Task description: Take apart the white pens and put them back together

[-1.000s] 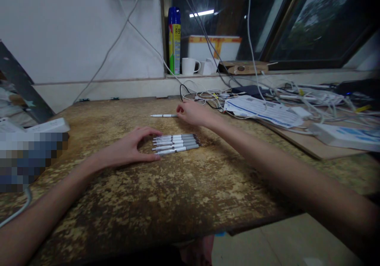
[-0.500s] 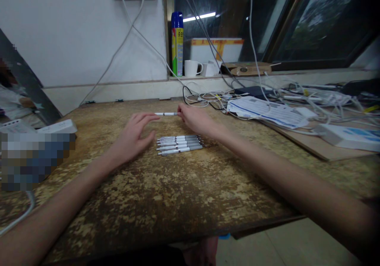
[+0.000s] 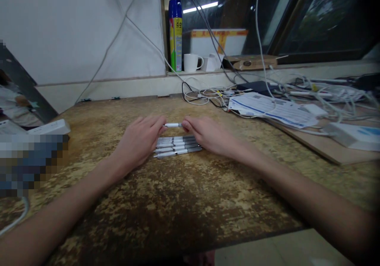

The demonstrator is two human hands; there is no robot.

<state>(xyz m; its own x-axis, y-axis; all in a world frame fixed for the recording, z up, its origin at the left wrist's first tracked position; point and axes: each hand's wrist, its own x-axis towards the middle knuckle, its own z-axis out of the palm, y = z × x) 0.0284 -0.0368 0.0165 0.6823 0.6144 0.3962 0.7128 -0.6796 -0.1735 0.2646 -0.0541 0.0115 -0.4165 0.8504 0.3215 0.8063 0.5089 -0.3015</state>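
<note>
A white pen (image 3: 173, 125) lies level between my two hands, just beyond a row of pens. My left hand (image 3: 141, 139) is closed on its left end, and my right hand (image 3: 204, 133) pinches its right end. Nearer to me, several white and grey pens (image 3: 178, 147) lie side by side on the worn wooden table (image 3: 184, 190). My fingers hide some of the ends of these pens.
Papers (image 3: 267, 108), tangled cables (image 3: 204, 95) and a white power strip (image 3: 353, 139) lie at the right. A spray can (image 3: 175, 36) and a white mug (image 3: 191, 63) stand on the window ledge. Another white power strip (image 3: 52, 127) is at the left.
My left hand has closed on the left end of the pen. Both hands and the held pen have come closer to the row of pens. The camera view has shifted a little.
</note>
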